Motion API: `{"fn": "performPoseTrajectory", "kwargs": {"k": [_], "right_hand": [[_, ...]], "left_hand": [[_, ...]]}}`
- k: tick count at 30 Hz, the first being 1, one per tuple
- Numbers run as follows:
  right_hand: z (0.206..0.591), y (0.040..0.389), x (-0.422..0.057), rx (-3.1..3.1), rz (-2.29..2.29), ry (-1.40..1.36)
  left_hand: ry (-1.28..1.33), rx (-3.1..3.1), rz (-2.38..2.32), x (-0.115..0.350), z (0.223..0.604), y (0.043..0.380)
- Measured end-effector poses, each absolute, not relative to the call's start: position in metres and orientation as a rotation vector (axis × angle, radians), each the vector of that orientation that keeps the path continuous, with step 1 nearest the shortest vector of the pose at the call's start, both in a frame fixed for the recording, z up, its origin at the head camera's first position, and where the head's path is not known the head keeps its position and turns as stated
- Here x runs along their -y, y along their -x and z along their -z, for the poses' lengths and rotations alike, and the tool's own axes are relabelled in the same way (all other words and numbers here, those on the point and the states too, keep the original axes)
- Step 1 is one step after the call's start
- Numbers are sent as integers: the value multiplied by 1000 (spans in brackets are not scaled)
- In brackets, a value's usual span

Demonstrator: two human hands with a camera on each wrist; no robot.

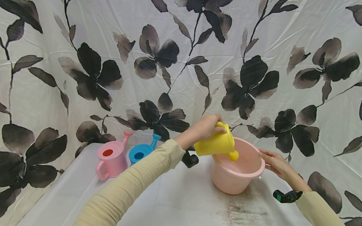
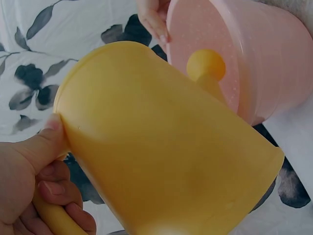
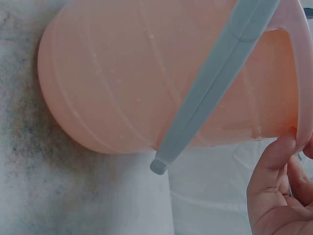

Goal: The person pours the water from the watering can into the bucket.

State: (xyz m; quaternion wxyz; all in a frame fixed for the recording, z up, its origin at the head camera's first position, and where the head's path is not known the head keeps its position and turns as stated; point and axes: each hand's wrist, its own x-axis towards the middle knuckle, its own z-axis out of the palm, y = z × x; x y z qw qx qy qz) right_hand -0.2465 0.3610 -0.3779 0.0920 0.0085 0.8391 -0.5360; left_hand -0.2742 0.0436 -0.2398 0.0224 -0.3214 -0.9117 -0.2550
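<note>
My left hand [image 1: 207,127] grips a yellow watering can [image 1: 213,145] by its handle, thumb on the can's edge in the left wrist view. The can is tipped over a pink bucket [image 1: 232,183], its round spout head [image 2: 206,65] pointing down inside the rim. On the far right of the bucket, my right hand [image 1: 278,164] pinches the rim between thumb and fingers. A grey bar-shaped bail handle [image 3: 210,88] crosses the bucket's side in the right wrist view. Droplets dot the bucket's inner wall.
To the left stand a pink watering can [image 1: 117,164] and a blue watering can [image 1: 140,153], the blue one partly behind my left forearm. Dark smudges [image 1: 243,210] mark the white table [image 1: 175,197] before the bucket. A flower-patterned curtain [image 1: 195,91] hangs behind.
</note>
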Motion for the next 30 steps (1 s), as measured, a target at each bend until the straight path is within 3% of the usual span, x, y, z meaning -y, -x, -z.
{"fn": "performPoseTrajectory", "kwargs": {"k": [30], "right_hand": [[376,245,-361,-2461,1625,-29]], "left_hand": [[984,2787,883,-38,243,272]]}}
